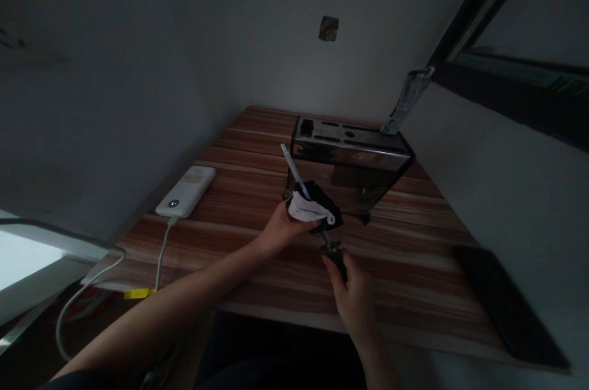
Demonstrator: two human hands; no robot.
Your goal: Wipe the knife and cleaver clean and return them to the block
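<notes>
Over the table (pixel 414 255), arms (pixel 197 287) converge, left fingers (pixel 302 227) gripping white material (pixel 304 209), right fingers (pixel 334 271) a handle (pixel 339 260).

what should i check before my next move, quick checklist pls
1. Right hand gripping the handle: ok
2. Left hand holding what looks like a cloth: ok
3. Rod end showing past the cloth: ok
4. Rod and handle one piece: cannot tell, the cloth hides the middle
5. Box standing on the table: ok
6. Cable plugged into the power bank: ok
</notes>
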